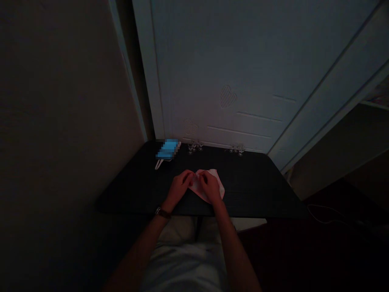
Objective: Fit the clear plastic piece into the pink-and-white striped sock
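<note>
A pale, pinkish sheet [218,182], cloth or paper, I cannot tell which, rests on the dark table [252,182] near its front edge. My left hand [180,186] is closed at the sheet's left corner, with thumb and fingers pinched together. Over the middle of the sheet, my right hand [209,184] also pinches it, its fingertips close to those of the left. Whatever small thing may lie between the fingertips is too dark and small to make out. A dark band with a light clasp circles my left wrist.
At the table's back left stands a device with a lit blue, blurred screen [167,149] and a white cable [158,163]. Several small clear objects [195,146] sit along the back edge, with more clear ones [237,149] further right. Behind rises a pale panel [243,61] with heart shapes.
</note>
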Available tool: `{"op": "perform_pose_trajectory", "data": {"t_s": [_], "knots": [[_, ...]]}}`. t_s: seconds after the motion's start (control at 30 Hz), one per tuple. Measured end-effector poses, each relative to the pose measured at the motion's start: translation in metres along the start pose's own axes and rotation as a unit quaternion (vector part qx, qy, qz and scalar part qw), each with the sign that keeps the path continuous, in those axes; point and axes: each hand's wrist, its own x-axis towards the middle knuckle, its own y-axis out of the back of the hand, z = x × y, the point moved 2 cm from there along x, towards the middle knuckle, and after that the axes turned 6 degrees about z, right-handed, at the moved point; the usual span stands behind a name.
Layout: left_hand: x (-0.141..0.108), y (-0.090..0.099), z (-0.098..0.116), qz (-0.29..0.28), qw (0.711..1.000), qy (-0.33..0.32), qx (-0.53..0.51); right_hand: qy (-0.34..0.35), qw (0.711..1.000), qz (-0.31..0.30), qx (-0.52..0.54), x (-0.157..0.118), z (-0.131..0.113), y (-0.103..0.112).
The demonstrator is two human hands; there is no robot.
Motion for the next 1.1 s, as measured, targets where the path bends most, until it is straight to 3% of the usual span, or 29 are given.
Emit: {"op": "perform_pose_trajectory", "data": {"t_s": [0.4, 0.63, 0.87, 1.1], "knots": [[0.0009, -0.0005, -0.001, -0.003, 1.0, -0.007, 0.006, 0.023, 0.999, 0.008, 0.028, -0.0015, -0.0033, 0.0018], [0.0007, -0.0008, -0.0021, -0.002, 1.0, 0.008, -0.013, -0.009, 1.0, 0.004, 0.006, -0.0006, 0.0017, -0.0007], [0.0011, 0.0005, -0.0023, 0.007, 0.999, 0.014, -0.036, 0.031, 0.999, 0.001, 0.011, -0.0017, -0.0066, 0.0035], [0.001, 0.0006, -0.0002, 0.007, 1.0, 0.004, -0.023, 0.007, 1.0, 0.007, -0.024, 0.0001, -0.0031, 0.0018]]}}
